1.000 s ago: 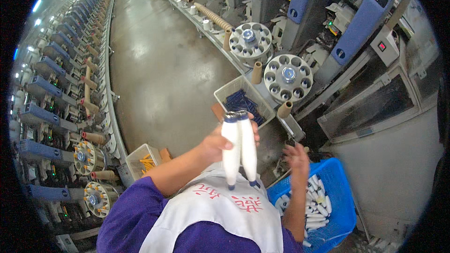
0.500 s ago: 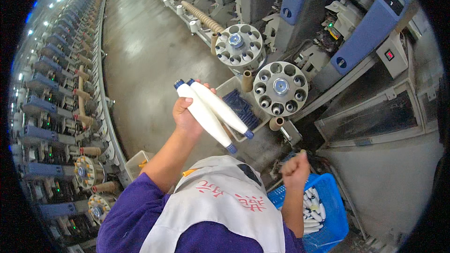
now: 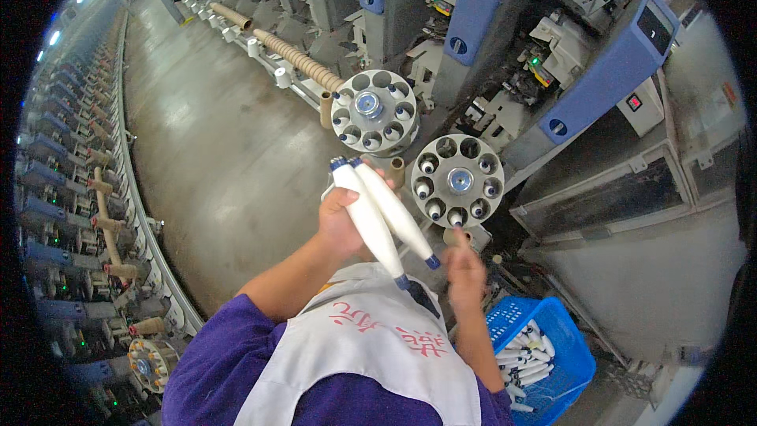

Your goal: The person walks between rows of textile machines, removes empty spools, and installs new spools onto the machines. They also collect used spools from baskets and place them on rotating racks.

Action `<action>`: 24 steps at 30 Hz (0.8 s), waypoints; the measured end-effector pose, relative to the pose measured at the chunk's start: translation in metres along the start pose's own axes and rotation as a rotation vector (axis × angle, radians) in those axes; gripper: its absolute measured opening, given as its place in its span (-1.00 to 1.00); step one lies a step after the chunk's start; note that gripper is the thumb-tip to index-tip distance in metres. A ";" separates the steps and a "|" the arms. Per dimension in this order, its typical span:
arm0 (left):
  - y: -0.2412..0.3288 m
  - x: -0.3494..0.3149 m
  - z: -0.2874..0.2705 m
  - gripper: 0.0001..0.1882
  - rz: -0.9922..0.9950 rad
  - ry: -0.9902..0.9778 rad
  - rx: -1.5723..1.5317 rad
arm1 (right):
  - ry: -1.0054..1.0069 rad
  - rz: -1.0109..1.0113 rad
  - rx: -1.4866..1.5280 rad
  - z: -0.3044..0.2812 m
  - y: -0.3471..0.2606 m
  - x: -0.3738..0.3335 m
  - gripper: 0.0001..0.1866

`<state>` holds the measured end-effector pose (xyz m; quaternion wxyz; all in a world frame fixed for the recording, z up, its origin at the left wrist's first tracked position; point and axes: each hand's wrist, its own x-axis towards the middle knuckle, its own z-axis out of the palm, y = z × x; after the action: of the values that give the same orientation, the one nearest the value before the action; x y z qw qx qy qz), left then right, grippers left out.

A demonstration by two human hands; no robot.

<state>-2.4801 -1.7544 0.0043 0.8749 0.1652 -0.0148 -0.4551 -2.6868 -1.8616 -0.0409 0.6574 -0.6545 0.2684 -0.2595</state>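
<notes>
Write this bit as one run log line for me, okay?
left hand: gripping two white yarn bobbins | right hand: blurred, by nearer round holder, touch unclear | blue basket: lower right, more bobbins inside

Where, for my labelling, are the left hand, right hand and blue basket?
Left hand (image 3: 338, 222): head view, base of thumb.
Right hand (image 3: 465, 274): head view, middle of hand.
Blue basket (image 3: 573, 353): head view, right wall.

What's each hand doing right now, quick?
Left hand: closed, holding two white yarn bobbins.
Right hand: blurred, index finger extended, at the nearer round magazine; whether it grips anything cannot be told.
</notes>
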 end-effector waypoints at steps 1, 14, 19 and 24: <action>0.000 0.005 -0.002 -0.32 -0.023 -0.030 -0.012 | -0.017 -0.062 -0.164 0.016 0.008 0.005 -0.50; 0.003 0.021 -0.052 -0.48 0.018 0.470 0.254 | 0.244 -0.030 -0.782 -0.038 -0.008 0.130 -0.64; 0.012 0.005 -0.057 -0.54 0.113 0.507 0.279 | 0.133 -0.070 -1.183 -0.037 0.005 0.194 -0.64; 0.016 -0.005 -0.057 -0.53 0.230 0.530 0.273 | 0.008 0.037 -1.303 -0.017 0.044 0.232 -0.61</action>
<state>-2.4601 -1.7258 -0.0439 0.8636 0.3914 0.1343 -0.2880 -2.5322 -2.0341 -0.0877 0.1293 -0.9134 0.3844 -0.0350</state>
